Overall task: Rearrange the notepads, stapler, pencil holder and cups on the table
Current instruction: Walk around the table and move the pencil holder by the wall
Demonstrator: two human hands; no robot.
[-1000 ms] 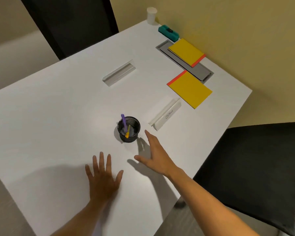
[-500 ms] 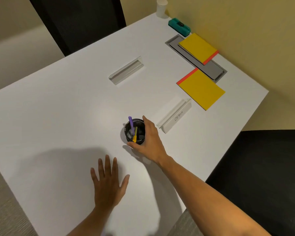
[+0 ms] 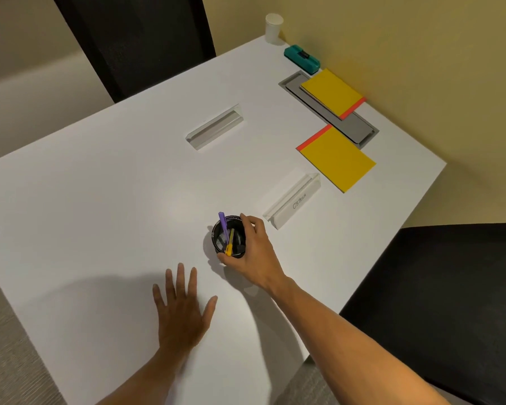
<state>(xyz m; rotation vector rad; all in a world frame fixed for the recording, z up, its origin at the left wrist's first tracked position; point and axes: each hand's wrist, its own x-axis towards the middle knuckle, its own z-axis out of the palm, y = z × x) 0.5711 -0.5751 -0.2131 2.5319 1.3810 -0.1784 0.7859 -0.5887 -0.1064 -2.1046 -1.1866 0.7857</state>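
A black mesh pencil holder (image 3: 220,241) with a purple and a yellow pen stands near the middle of the white table (image 3: 100,200). My right hand (image 3: 254,252) wraps around its right side, thumb at the front and fingers at the back. My left hand (image 3: 181,311) lies flat on the table, fingers spread, nearer to me. Two yellow notepads with red edges lie at the right: one (image 3: 338,159) on the table, the other (image 3: 332,93) on a grey panel. A teal stapler (image 3: 301,59) and a white cup (image 3: 273,28) sit at the far corner.
Two white name-card stands rest on the table, one (image 3: 215,127) in the middle far part, one labelled (image 3: 294,201) just right of the holder. A grey cable panel (image 3: 354,127) is set in the table by the yellow wall. Black chairs stand at the far side (image 3: 135,39) and right (image 3: 450,287).
My right hand reached forward from the table's front and closed around the pencil holder. My left hand stayed flat on the table.
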